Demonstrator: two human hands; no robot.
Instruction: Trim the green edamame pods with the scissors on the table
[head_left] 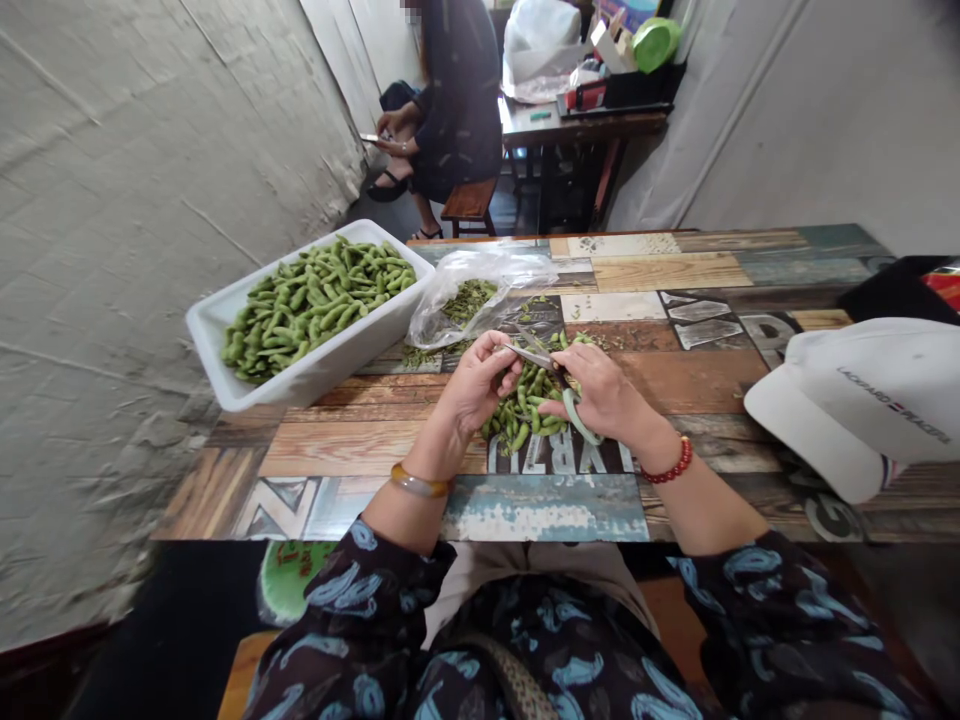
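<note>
My right hand (609,392) is wrapped around a pair of scissors (580,418) with pale green handles. Their blades point left, with the tips at the fingers of my left hand (480,384). Those left fingers are pinched together, and what lies between them is too small and hidden to name. Below both hands is a loose heap of green edamame pods (517,425) on the patterned table (360,445). A white tub (341,345) at the left is piled with more edamame pods (322,295).
A clear plastic bag (517,268) holding green trimmings (469,300) lies beyond my hands, with scraps around it. At the right rests a white cap (862,390). A seated person (461,100) holds a phone near a cluttered back table (577,125). A rough wall (150,200) borders the left.
</note>
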